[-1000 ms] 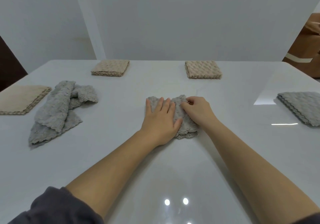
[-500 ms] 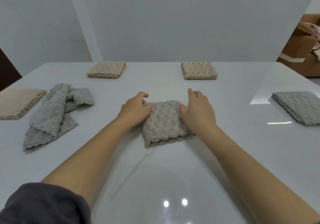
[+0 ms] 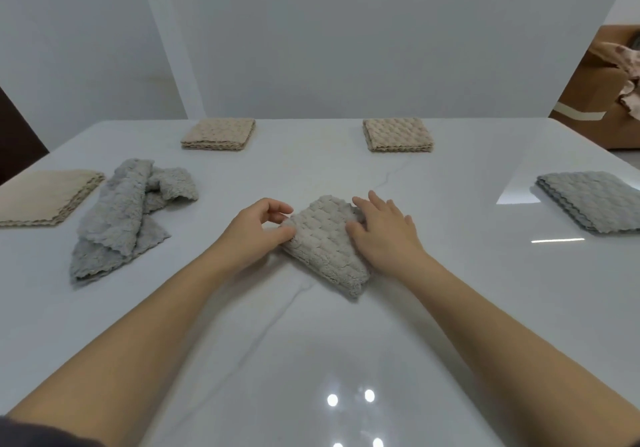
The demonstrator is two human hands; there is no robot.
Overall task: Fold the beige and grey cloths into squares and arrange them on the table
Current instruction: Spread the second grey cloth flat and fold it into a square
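A folded grey cloth (image 3: 323, 242) lies at the middle of the white table (image 3: 311, 360), turned like a diamond. My left hand (image 3: 254, 230) pinches its left corner with thumb and curled fingers. My right hand (image 3: 384, 230) rests on its right side, fingers spread over the top edge. An unfolded grey cloth (image 3: 121, 218) lies crumpled to the left. A folded grey square (image 3: 592, 204) sits at the right edge. Two folded beige squares, one at the back left (image 3: 219, 133) and one at the back right (image 3: 397, 134), lie at the far side, and a third beige square (image 3: 45, 195) at the far left.
A white wall stands behind the table's far edge. A brown sofa (image 3: 602, 107) with a patterned fabric on it shows at the right, beyond the table. The glossy tabletop reflects ceiling lights near me.
The folded grey cloth has turned clockwise from square-on to a diamond. My left hand moved from flat on top to its left corner; my right hand shifted to its right side.
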